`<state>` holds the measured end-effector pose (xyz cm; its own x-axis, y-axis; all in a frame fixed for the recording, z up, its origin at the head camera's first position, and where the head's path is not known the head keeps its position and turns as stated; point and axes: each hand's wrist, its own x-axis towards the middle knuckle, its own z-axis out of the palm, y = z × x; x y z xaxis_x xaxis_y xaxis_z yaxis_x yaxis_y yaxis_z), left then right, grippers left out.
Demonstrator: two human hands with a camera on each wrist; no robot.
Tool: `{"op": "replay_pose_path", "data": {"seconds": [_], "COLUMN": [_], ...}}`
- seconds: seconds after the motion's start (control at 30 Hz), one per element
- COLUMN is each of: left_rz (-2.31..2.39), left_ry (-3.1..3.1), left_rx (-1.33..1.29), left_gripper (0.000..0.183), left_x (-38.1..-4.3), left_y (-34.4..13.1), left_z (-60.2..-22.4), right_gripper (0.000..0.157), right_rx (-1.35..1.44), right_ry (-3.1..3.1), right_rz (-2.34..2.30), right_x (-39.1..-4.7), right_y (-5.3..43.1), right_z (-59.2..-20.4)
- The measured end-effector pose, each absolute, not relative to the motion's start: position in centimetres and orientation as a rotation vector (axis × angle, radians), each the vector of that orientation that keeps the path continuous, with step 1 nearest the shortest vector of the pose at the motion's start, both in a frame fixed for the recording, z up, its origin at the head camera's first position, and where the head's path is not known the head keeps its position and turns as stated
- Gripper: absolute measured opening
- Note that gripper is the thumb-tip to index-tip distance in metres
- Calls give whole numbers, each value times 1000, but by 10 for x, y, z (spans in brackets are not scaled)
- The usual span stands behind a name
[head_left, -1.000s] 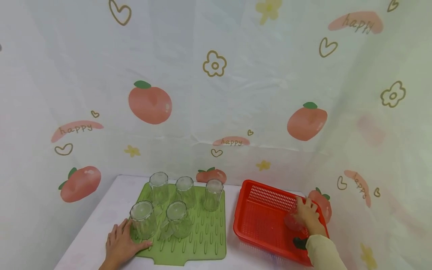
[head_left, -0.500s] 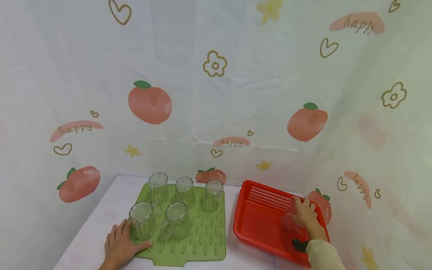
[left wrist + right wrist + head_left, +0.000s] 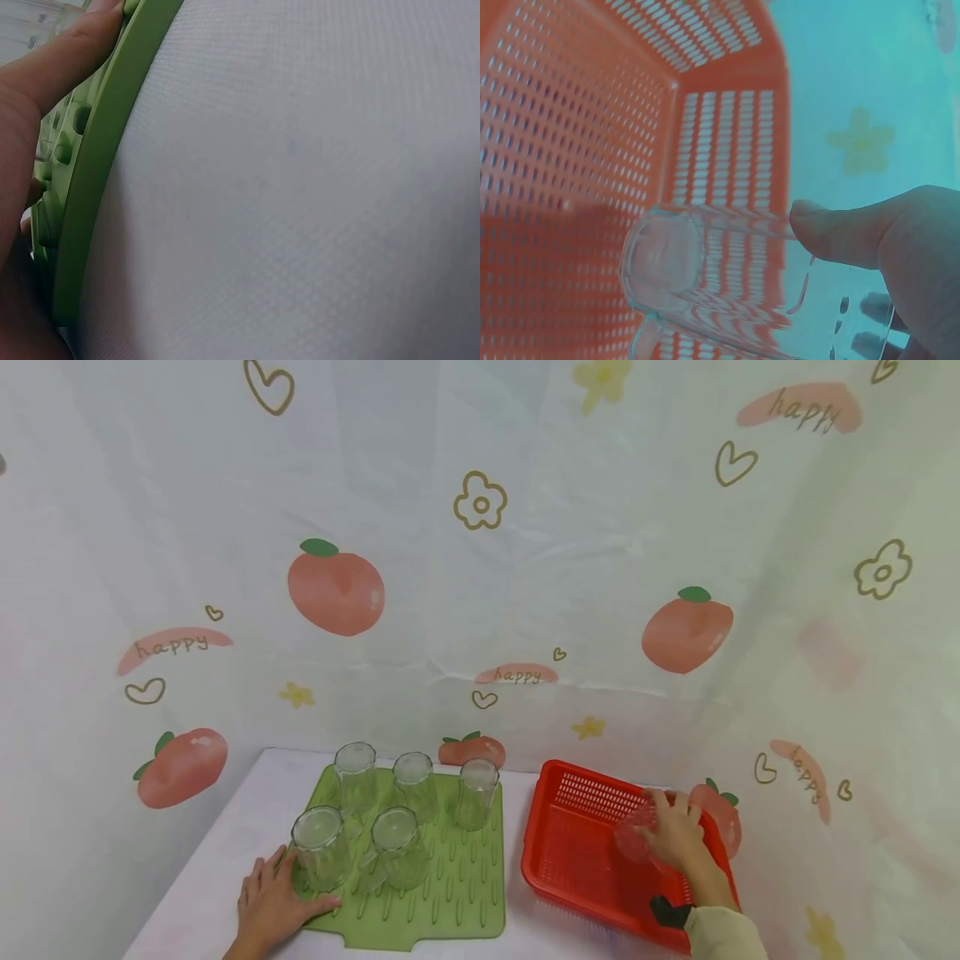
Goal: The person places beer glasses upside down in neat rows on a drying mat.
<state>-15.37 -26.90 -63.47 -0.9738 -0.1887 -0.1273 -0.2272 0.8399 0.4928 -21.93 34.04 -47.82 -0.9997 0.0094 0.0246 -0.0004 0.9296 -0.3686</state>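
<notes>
In the head view my right hand point(image 3: 677, 833) holds a clear glass mug point(image 3: 634, 837) inside the red basket point(image 3: 577, 852). The right wrist view shows the thumb and fingers around the mug's one end, with its thick base tipped toward the basket's mesh floor and part of a handle point(image 3: 645, 337) at the lower edge. My left hand point(image 3: 272, 903) rests with spread fingers on the left edge of the green drying mat point(image 3: 461, 906), thumb on top. Beside it stands an upside-down glass mug point(image 3: 321, 856); another mug point(image 3: 403, 856) stands to its right.
At the mat's back, more upturned glasses stand in a row: one at left point(image 3: 356, 785), one in the middle point(image 3: 416, 789), one at right point(image 3: 476, 797). A patterned white curtain point(image 3: 525, 568) hangs behind the white tabletop point(image 3: 225, 852).
My right hand has moved slightly left within the basket, bringing the glass mug with it. The left hand stays where it was on the mat.
</notes>
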Motion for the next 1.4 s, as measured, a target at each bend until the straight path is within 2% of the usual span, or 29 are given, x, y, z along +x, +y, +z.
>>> {"op": "replay_pose_path", "data": {"seconds": [0.8, 1.4], "left_rz": [813, 799], "left_ry": [2904, 2945], "left_rx": [-364, -344], "left_gripper": [135, 134], "left_x": [-154, -154], "left_y": [-265, -266], "left_z": [-630, -632], "right_gripper": [59, 63], "right_rx": [286, 493], "right_ry": [-2791, -2655], "right_rz": [814, 886], "right_x": [-215, -205], "right_y": [288, 254], "right_z": [-437, -426]}}
